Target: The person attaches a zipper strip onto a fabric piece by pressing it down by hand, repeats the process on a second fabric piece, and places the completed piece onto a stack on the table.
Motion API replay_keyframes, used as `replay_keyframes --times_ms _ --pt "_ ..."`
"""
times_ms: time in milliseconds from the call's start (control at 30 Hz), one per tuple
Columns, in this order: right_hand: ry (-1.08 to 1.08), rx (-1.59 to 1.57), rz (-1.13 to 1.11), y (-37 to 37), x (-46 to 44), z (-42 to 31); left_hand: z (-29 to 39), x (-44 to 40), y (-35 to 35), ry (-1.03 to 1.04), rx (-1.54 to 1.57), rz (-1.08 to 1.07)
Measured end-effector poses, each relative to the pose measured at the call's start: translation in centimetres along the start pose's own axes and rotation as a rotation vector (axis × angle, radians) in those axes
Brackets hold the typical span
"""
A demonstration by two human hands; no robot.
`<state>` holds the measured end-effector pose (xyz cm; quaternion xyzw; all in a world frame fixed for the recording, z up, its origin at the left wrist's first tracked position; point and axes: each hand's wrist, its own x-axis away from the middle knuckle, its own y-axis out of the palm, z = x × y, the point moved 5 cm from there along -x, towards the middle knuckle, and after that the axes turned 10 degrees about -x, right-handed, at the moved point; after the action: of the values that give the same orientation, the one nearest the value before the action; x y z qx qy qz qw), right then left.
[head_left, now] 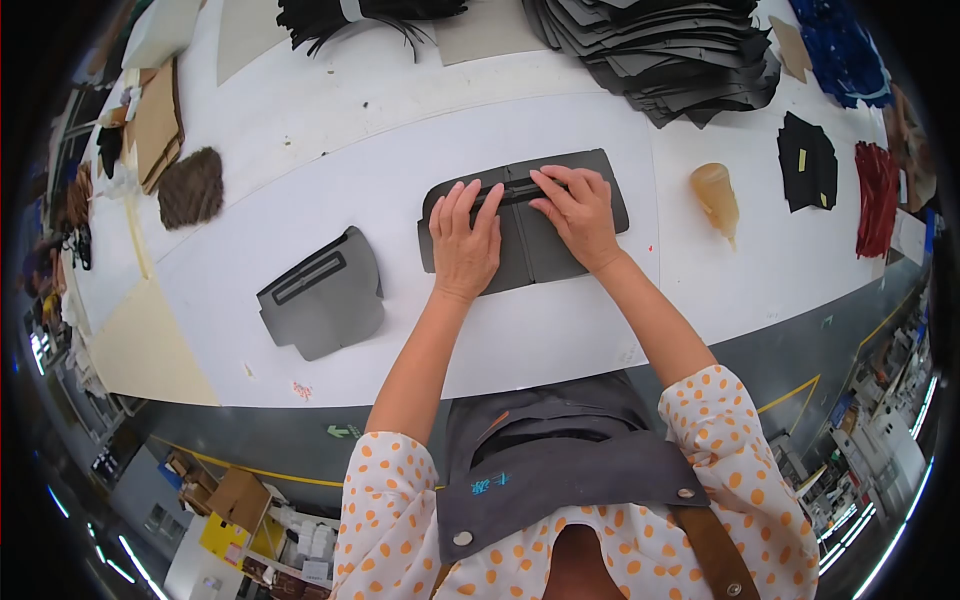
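Note:
A dark grey panel, leather-like, lies flat on the white table in front of me. A seam runs down its middle, and a narrow dark strip crosses its upper part. My left hand rests on the panel's left half, fingers stretched out and lying flat near the strip's left end. On the right half, my right hand has its thumb and forefinger bent together at the strip's right end; the fingers partly hide what is between them. To the left lies a smaller grey piece with a framed slot.
Stacked black and grey pieces and a black bundle lie at the back. On the right are a tan cone-shaped object, black pieces and a red bundle. A brown fuzzy pad sits left.

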<state>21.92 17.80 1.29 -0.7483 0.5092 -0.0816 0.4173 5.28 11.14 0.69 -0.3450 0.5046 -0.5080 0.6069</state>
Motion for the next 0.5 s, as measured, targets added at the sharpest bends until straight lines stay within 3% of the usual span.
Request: replay_keyframes --times_ms 200,500 --pt "-0.010 0.198 -0.275 2.8 0.7 -1.8 0.5 0.7 1.7 0.045 -0.134 -0.287" --pt "0.112 0.340 -0.359 0.2 2.3 1.6 -2.3 2.7 0.5 -0.041 -0.162 -0.285"
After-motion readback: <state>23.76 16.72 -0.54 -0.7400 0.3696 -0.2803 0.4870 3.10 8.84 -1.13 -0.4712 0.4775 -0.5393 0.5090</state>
